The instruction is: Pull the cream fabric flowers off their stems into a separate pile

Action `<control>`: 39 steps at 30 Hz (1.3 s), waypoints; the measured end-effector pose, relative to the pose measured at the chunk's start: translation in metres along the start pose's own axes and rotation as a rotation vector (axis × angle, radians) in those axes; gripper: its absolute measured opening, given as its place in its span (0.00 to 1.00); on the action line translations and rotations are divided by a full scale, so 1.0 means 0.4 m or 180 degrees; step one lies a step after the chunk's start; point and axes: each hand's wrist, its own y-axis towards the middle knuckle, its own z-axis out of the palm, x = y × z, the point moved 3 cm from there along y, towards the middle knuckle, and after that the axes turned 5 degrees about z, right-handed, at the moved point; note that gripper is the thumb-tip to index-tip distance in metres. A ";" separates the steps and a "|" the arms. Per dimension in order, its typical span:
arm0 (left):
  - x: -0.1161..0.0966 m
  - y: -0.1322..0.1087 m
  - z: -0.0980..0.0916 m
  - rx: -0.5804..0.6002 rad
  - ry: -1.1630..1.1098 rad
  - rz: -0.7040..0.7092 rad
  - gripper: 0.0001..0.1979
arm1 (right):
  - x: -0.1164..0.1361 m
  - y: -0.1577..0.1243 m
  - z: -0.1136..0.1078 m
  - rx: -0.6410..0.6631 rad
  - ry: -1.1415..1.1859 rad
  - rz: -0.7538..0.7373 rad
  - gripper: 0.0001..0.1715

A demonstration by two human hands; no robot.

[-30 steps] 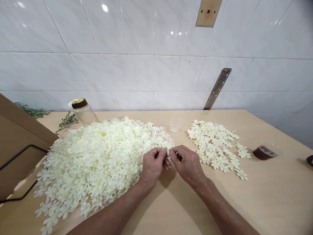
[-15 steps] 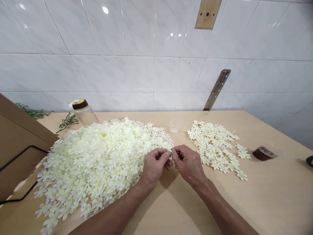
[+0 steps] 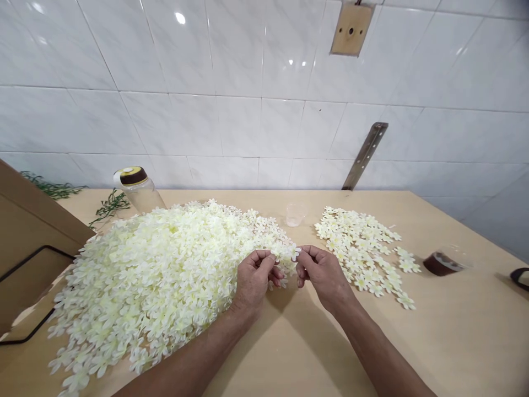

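Observation:
My right hand (image 3: 318, 270) pinches a small white artificial flower (image 3: 295, 252) between thumb and fingertips. Close beside it, my left hand (image 3: 257, 278) is closed, thumb against fingers, with white petals showing at its fingertips and below them. How many flowers the left hand grips is hidden. Left of both hands spreads a large heap of white flowers (image 3: 165, 264) with pale yellow centres. A smaller, flatter group of the same flowers (image 3: 359, 248) lies to the right of my right hand.
Behind the hands stands a small clear cup (image 3: 295, 215). A plastic cup of dark liquid (image 3: 444, 262) is at the right. A clear bottle (image 3: 142, 193) and green plastic stems (image 3: 111, 205) sit at the back left, near a cardboard box (image 3: 37, 237). A tiled wall (image 3: 239, 127) borders the table (image 3: 289, 353).
My hands have drawn slightly apart from their close pinch. A white flower now shows at the right fingertips, and petals show under the left fingers. The view has shifted slightly.

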 end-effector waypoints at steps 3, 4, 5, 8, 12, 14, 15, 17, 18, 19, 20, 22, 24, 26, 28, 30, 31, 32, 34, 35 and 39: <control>-0.005 0.000 0.001 -0.0009 0.0007 0.0075 0.09 | 0.002 0.003 -0.003 -0.0062 0.0123 0.0070 0.11; -0.008 -0.001 0.002 -0.0005 0.0026 0.0092 0.09 | 0.004 0.003 -0.005 -0.0107 0.0077 0.0048 0.11; -0.010 -0.002 0.003 0.0001 0.0046 0.0105 0.09 | 0.005 0.002 -0.009 -0.0175 -0.0035 0.0003 0.11; -0.014 -0.005 0.003 0.0004 0.0076 0.0135 0.09 | 0.009 -0.001 -0.021 -0.0566 -0.0758 -0.0277 0.13; -0.013 -0.005 0.002 -0.0024 0.0068 0.0164 0.10 | 0.018 -0.006 -0.025 -0.1057 -0.1892 -0.1176 0.13; -0.013 -0.004 0.002 -0.0057 0.0050 0.0185 0.10 | 0.017 -0.006 -0.020 -0.1040 -0.2169 -0.1541 0.12; -0.013 -0.003 0.001 -0.0074 0.0036 0.0197 0.11 | 0.016 -0.005 -0.018 -0.1006 -0.2229 -0.1626 0.12; -0.014 -0.002 0.001 -0.0098 0.0025 0.0211 0.11 | 0.013 -0.004 -0.016 -0.0974 -0.2246 -0.1672 0.12; -0.014 -0.001 0.001 -0.0096 0.0034 0.0210 0.12 | 0.011 -0.003 -0.017 -0.0976 -0.2223 -0.1649 0.12; -0.014 -0.001 0.002 -0.0074 0.0049 0.0203 0.12 | 0.010 -0.003 -0.017 -0.0989 -0.2189 -0.1611 0.12; -0.013 -0.002 0.002 -0.0041 0.0066 0.0194 0.12 | 0.009 -0.002 -0.018 -0.0998 -0.2153 -0.1561 0.12; -0.012 -0.003 0.003 0.0015 0.0087 0.0179 0.12 | 0.009 0.000 -0.023 -0.1003 -0.2093 -0.1431 0.12; -0.011 -0.005 0.004 0.0055 0.0085 0.0179 0.11 | 0.013 0.003 -0.032 -0.0950 -0.2140 -0.1288 0.13; -0.011 -0.006 0.004 0.0056 0.0078 0.0191 0.11 | 0.023 0.007 -0.045 -0.0717 -0.2404 -0.1114 0.13; -0.012 -0.007 0.004 0.0050 0.0060 0.0212 0.11 | 0.035 0.007 -0.062 -0.0267 -0.2805 -0.0894 0.15; -0.015 -0.008 0.005 0.0053 0.0055 0.0222 0.10 | 0.048 0.000 -0.082 0.0300 -0.3122 -0.0637 0.16; -0.016 -0.009 0.005 0.0063 0.0061 0.0218 0.10 | 0.052 -0.006 -0.091 0.0608 -0.3219 -0.0487 0.15; -0.018 -0.009 0.005 0.0066 0.0071 0.0213 0.10 | 0.055 -0.013 -0.098 0.0902 -0.3273 -0.0324 0.12; -0.021 -0.010 0.006 0.0073 0.0107 0.0198 0.10 | 0.059 -0.027 -0.106 0.1331 -0.3347 -0.0066 0.07; -0.022 -0.011 0.006 0.0075 0.0128 0.0194 0.10 | 0.060 -0.032 -0.107 0.1440 -0.3379 0.0008 0.06; -0.024 -0.011 0.006 0.0093 0.0186 0.0208 0.11 | 0.053 -0.041 -0.089 0.1486 -0.3520 0.0083 0.06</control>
